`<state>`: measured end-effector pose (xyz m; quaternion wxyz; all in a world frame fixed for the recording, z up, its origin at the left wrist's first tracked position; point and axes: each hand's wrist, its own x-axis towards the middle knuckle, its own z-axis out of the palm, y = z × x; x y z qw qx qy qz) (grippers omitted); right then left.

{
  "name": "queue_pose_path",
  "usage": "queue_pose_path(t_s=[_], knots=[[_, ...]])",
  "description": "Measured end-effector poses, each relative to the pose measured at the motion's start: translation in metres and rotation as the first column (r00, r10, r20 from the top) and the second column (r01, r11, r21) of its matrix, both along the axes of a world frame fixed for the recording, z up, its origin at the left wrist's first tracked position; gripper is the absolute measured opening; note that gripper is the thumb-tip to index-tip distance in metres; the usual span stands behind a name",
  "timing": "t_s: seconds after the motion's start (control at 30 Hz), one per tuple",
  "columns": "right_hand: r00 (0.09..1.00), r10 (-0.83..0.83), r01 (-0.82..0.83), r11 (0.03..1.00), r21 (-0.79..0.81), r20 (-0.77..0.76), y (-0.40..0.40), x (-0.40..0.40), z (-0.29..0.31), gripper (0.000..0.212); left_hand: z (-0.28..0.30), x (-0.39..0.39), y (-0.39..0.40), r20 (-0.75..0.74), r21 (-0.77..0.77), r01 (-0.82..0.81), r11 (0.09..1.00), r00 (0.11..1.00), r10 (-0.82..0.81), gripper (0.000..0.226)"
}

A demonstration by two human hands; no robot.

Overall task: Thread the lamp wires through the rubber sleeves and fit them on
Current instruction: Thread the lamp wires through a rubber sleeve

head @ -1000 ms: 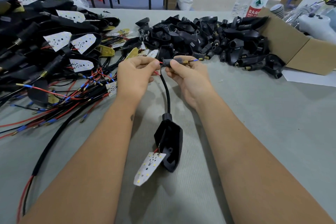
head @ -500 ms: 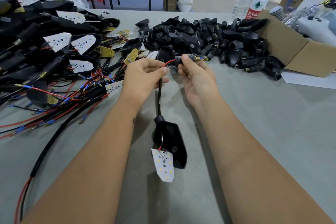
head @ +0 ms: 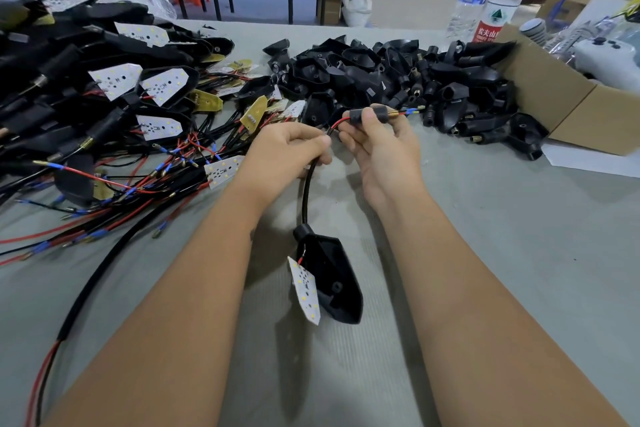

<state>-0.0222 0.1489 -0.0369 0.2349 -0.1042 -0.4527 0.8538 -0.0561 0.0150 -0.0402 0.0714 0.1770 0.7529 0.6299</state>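
Both hands clamp: left hand (head: 287,152) on cable (head: 306,191), right hand (head: 377,146) on sleeve (head: 369,114); slide sleeve toward left grip, wires (head: 337,123) taut.

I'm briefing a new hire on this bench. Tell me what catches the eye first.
At centre, the left hand grips a black cable and the right hand pinches a rubber sleeve with red wire through it. A black lamp housing dangles below. Wired LED lamps sprawl left; empty housings heap behind.
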Motion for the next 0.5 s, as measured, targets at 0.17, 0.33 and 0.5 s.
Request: queue_pose_path(t_s=[0.17,0.33,0.5], knots=[[1.0,-0.011,0.011,1.0,-0.007,0.015,0.0015,-0.0004,0.0012,0.006,0.0003,0.0033,0.0019,-0.013,-0.008,0.029,1.0,0.999,-0.029,0.013],[0.997,0.051,-0.058,0.992,0.114,0.065,0.0015,-0.0017,0.0016,0.004,-0.001,0.0013,0.0038,-0.128,-0.056,-0.028,0.998,0.992,0.02,0.023],[0.995,0.046,-0.071,0.957,0.283,0.093,-0.0021,-0.0023,-0.0017,0.005,-0.0026,0.0002,0.0028,-0.122,-0.083,-0.08,0.993,0.99,0.07,0.018]])
